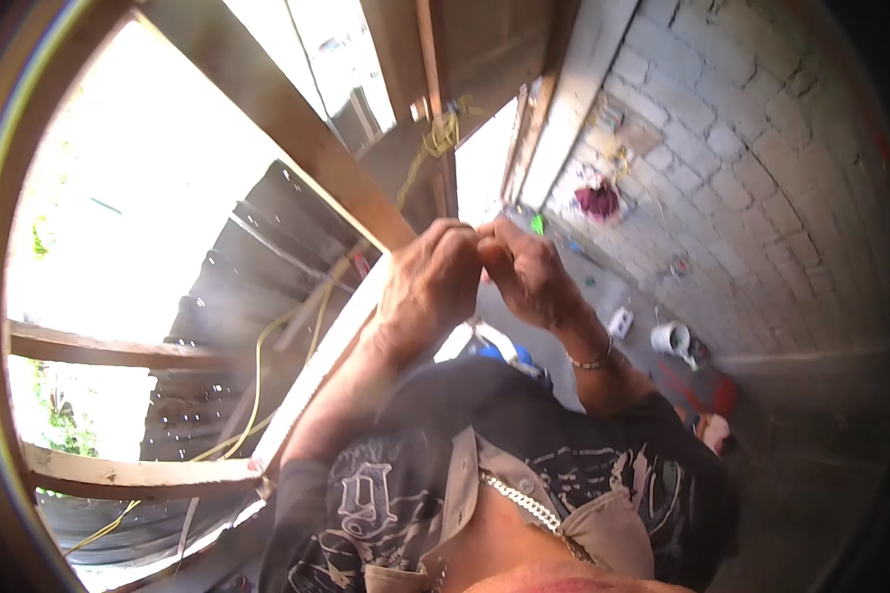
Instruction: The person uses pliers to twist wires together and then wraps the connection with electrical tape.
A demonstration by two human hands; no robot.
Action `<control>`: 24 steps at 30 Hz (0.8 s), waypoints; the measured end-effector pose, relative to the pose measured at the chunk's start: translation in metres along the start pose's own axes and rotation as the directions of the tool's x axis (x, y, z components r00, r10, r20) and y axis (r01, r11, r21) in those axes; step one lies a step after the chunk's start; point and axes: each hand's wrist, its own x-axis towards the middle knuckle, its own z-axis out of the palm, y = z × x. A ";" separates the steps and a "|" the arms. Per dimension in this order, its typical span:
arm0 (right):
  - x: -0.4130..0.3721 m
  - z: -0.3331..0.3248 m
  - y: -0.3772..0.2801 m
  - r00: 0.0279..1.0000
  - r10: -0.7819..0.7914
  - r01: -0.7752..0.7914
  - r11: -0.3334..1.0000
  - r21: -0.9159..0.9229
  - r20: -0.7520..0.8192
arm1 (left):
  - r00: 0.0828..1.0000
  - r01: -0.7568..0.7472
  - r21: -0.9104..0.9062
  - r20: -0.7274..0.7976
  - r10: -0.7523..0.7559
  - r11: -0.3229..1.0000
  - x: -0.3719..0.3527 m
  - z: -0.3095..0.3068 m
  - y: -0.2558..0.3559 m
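Observation:
My left hand (430,282) and my right hand (531,275) are raised in front of my chest, close together in the middle of the view. Both have their fingers curled in, with the knuckles up and the fingertips meeting between them. Whatever is pinched there is hidden behind the fingers, and I cannot tell what it is. A wooden beam (292,138) slants down from the upper left, its lower end overlapping the wrist side of my left hand. Below the hands is my dark printed shirt (554,425).
A wall of pale blocks (742,188) stands on the right. Dark sheeting (257,237) and open wooden framing (119,346) fill the left. Yellow cord (443,133) hangs ahead. On the floor are a white bucket (672,339) and a white power strip (620,322). A purple cloth (597,202) is by the wall.

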 end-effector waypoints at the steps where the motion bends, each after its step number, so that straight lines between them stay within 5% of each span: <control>1: 0.005 -0.001 -0.003 1.000 -0.027 0.026 0.999 -0.026 -0.009 | 1.000 0.022 0.004 0.018 -0.022 1.000 0.003 -0.005 0.000; 3: 0.013 -0.002 -0.004 0.987 -0.154 0.153 0.988 -0.021 -0.039 | 0.996 0.087 0.049 0.020 -0.088 0.995 0.012 -0.013 0.010; 7: 0.015 -0.019 -0.009 0.905 -0.423 0.421 0.906 -0.051 -0.042 | 0.996 -0.079 0.035 -0.044 0.080 0.996 0.025 -0.022 0.014; 13: 0.020 -0.036 -0.019 0.821 -0.564 0.566 0.824 -0.005 -0.084 | 0.964 -0.193 0.120 -0.161 0.211 0.974 0.059 -0.041 0.024; 16: 0.029 -0.056 -0.031 0.907 -0.419 0.420 0.895 0.152 -0.044 | 0.963 -0.238 0.065 -0.110 0.244 0.969 0.083 -0.053 0.026; 17: 0.029 -0.065 -0.042 0.975 -0.212 0.190 0.948 0.255 0.060 | 0.961 -0.267 0.028 -0.067 0.268 0.963 0.089 -0.058 0.029; 19: 0.048 -0.061 -0.046 0.893 -0.429 0.440 0.896 0.062 -0.138 | 0.946 -0.316 0.054 -0.064 0.319 0.947 0.100 -0.063 0.037; 23: 0.074 -0.076 -0.066 0.765 -0.544 0.568 0.822 -0.037 -0.346 | 0.900 -0.436 0.086 0.006 0.437 0.896 0.126 -0.091 0.063; 24: 0.082 -0.084 -0.070 0.729 -0.555 0.597 0.802 -0.023 -0.401 | 0.924 -0.346 0.154 -0.114 0.365 0.925 0.134 -0.106 0.065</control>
